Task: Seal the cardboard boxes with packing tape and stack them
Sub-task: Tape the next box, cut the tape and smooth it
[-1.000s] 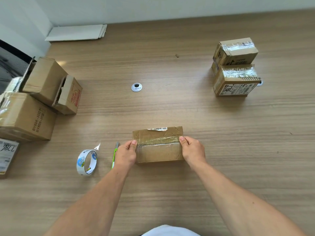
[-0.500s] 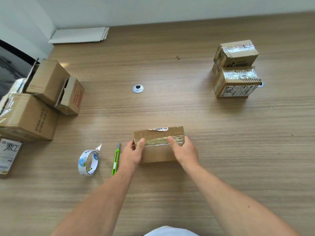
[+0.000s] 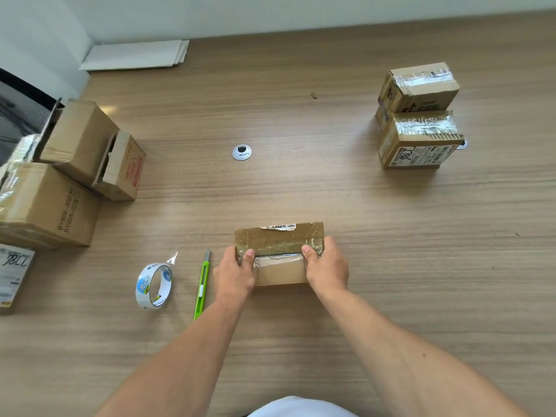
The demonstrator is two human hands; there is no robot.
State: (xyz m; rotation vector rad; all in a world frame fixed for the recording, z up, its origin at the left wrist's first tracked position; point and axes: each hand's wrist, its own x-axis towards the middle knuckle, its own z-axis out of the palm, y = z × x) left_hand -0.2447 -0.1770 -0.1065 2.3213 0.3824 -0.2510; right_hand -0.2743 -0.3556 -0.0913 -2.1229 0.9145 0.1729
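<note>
A small flat cardboard box (image 3: pixel 279 240) lies on the wooden table (image 3: pixel 301 182) in front of me, with shiny tape along its top seam. My left hand (image 3: pixel 234 273) grips the box's left end and my right hand (image 3: pixel 328 267) grips its right end. Both thumbs press down on the tape. A roll of clear packing tape (image 3: pixel 154 285) stands on edge to the left of the box, its loose end sticking up. Two taped boxes sit stacked at the far right, the upper box (image 3: pixel 419 85) on the lower box (image 3: pixel 418 139).
A green utility knife (image 3: pixel 202 288) lies between the tape roll and my left hand. Several untaped boxes (image 3: pixel 51 203) crowd the table's left edge. A round cable grommet (image 3: pixel 241 152) sits mid-table. White sheets (image 3: pixel 135 54) lie at the far left corner.
Both thumbs slid inward along the taped seam half a second ago. They are now back out at the box's two ends. The box has not moved.
</note>
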